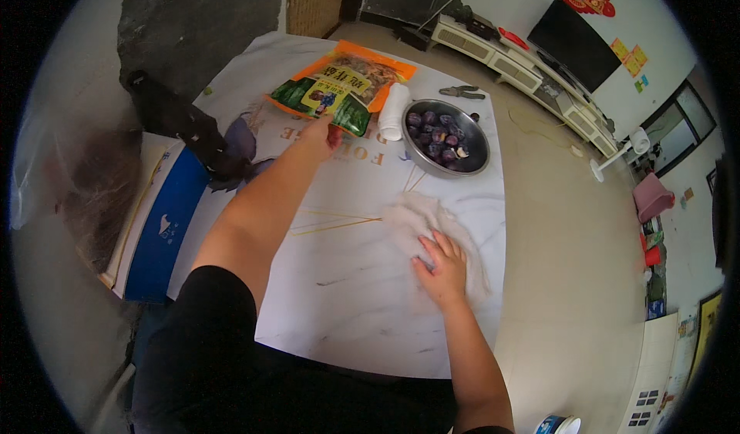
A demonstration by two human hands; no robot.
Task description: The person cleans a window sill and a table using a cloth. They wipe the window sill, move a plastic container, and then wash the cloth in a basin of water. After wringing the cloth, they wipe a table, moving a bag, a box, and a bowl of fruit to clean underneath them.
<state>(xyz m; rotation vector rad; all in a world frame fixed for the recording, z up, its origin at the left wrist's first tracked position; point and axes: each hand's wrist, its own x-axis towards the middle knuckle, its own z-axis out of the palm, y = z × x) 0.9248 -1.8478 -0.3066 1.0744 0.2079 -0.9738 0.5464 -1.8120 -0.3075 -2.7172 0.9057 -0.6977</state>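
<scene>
An orange and green food bag (362, 79) with a clear window showing brownish pieces lies toward the far end of the table. My left hand (317, 138) reaches out to its near edge, fingers closed on the bag's lower corner and partly hidden. A pale, crumpled cloth (441, 226) is spread on the table's right side. On top of it rests my right hand (445, 270), fingers stretched out and flat.
A metal bowl of plums (445, 138) stands at the far right, with a white roll (394, 112) beside it. Pliers (462, 92) lie beyond the bowl. Along the left edge are a dark bottle-shaped object (181, 126) and a blue box (166, 226). The marble-patterned table (339, 311) has printed lettering.
</scene>
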